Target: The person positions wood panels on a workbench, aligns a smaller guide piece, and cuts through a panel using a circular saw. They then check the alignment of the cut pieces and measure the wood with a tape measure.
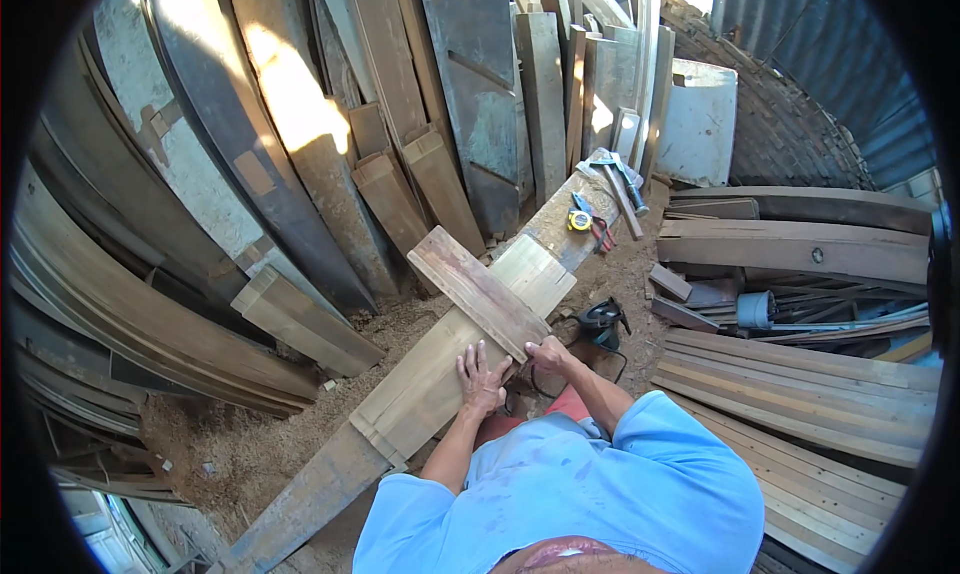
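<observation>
Reddish-brown wood makes up the short board (480,292) lying crosswise over the pale plank (418,379). The right hand (546,357) is closed on the board's near end; the left hand (482,382) rests spread on the plank, near the board. Beyond the plank's far end are a red-handled tool (602,235) and a yellow tape measure (579,219), its markings too small to read. Right of the plank sits a dark power tool (601,320).

Free space over pale board (405,399) at lower left, reddish plank (480,296) across it, power tool (601,320) rightward
</observation>
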The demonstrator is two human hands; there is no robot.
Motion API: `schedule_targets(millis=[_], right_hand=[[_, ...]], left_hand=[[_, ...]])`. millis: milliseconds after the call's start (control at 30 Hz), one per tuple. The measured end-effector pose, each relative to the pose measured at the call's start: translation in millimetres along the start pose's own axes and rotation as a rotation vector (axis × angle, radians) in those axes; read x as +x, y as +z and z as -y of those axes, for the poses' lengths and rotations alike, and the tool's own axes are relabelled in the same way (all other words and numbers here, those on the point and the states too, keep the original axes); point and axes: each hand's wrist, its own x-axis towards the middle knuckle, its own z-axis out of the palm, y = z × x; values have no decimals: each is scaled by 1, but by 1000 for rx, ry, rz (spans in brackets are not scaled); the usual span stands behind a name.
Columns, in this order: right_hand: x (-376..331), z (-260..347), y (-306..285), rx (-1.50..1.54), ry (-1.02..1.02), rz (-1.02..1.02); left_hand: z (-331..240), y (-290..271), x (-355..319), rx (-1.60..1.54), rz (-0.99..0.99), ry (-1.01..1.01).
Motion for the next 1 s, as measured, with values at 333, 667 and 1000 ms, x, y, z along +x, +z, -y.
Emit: schedule_targets(millis=[333,667,1000], right_hand=[[-6,4,-2,18,12,-18],[-3,-1,1,28,5,-44],[-3,-3,-1,58,-6,-26]], left_hand=[[0,1,1,-11,0,7],[-2,-8,2,7,65,-7],[-3,-5,1,3,28,1]])
